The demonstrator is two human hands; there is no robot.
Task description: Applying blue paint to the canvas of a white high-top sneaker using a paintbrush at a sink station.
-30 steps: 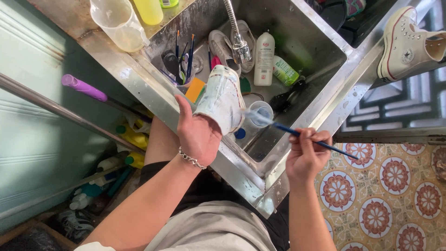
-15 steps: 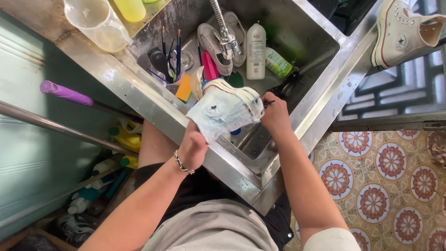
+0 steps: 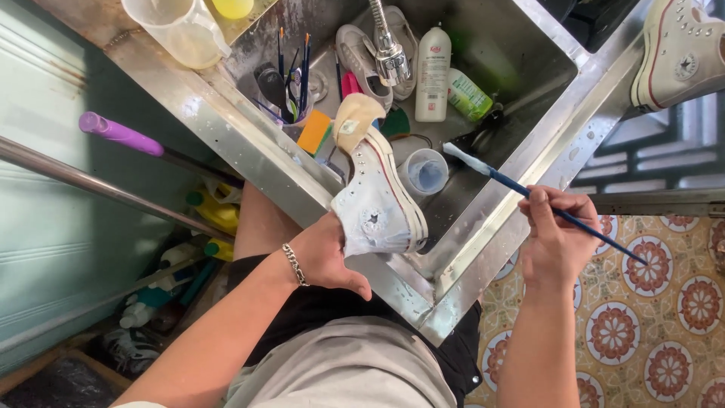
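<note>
Fingers (image 3: pixel 341 273) of my left hand (image 3: pixel 325 257) wrap the white high-top sneaker (image 3: pixel 377 204) at its heel over the steel sink (image 3: pixel 249 162) edge; probably light, soft canvas. Right hand (image 3: pixel 555 238) pinches a blue paintbrush (image 3: pixel 529 195).

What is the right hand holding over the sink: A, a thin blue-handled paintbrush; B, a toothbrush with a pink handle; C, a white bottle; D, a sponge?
A: the right hand grips a thin blue-handled paintbrush whose whitish tip points toward the small cup in the sink.

sneaker (image 3: pixel 377 204) over sink (image 3: pixel 529 151), cup (image 3: pixel 424 172) just right, brush (image 3: pixel 544 204) further right
</note>
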